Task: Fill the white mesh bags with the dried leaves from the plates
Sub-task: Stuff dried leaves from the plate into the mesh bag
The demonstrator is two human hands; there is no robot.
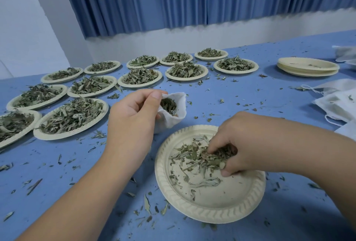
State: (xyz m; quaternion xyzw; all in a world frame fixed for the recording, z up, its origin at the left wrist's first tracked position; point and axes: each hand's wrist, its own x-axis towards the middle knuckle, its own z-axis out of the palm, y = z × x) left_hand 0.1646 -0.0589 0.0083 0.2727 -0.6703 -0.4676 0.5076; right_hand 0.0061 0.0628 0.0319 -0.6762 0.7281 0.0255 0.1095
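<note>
**Mind the gap between plate and bag**

Your right hand [231, 150] is curled round a bunch of dried leaves [194, 156] on the near plate [212, 208]. Your left hand [133, 117] pinches the rim of the white mesh bag [173, 119] and holds its mouth open. The bag has some leaves inside and sits just beyond the plate, to the left of your right hand. Leaves could drop on the table [77, 173] on the way, because the bunch is loose. Squeeze too hard and they may crumble. If your pinch slips, the soft bag mouth could flop shut.

full plates [71, 118] left of bag [173, 113]
</note>
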